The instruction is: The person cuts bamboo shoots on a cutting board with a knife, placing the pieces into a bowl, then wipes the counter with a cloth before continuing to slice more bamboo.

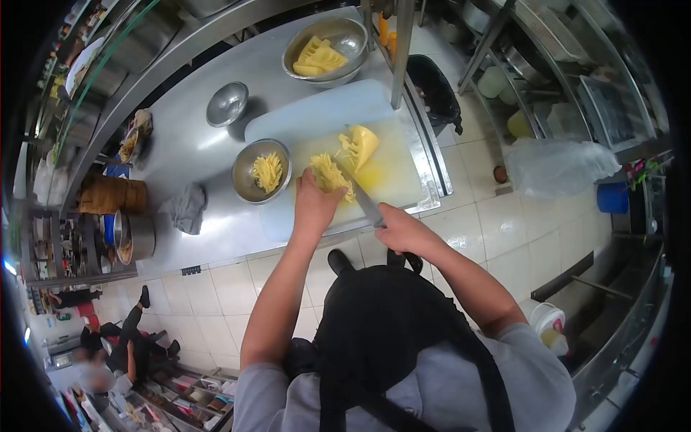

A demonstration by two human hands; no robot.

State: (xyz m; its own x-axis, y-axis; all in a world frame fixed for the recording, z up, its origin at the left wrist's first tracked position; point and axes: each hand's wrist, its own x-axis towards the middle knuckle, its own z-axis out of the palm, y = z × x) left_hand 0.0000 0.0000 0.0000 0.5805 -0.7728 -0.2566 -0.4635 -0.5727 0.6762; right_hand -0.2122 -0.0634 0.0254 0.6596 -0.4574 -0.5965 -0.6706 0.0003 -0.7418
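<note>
Gripped firmly, the knife [370,209] is in the right hand [404,230], its blade alongside the shredded yellow pile [328,173]; the left hand [317,204] lies on those shreds, left of the grip, and whether it pinches or just steadies, I can't tell. Fingers near steel: one slip on that smeared cutting board [399,162] could nick them! Beyond the grip, a yellow chunk [366,145] crowds the tip. Farther left, a shred-filled bowl [241,180] could get bumped; past it, a grey cloth [188,209].
</note>
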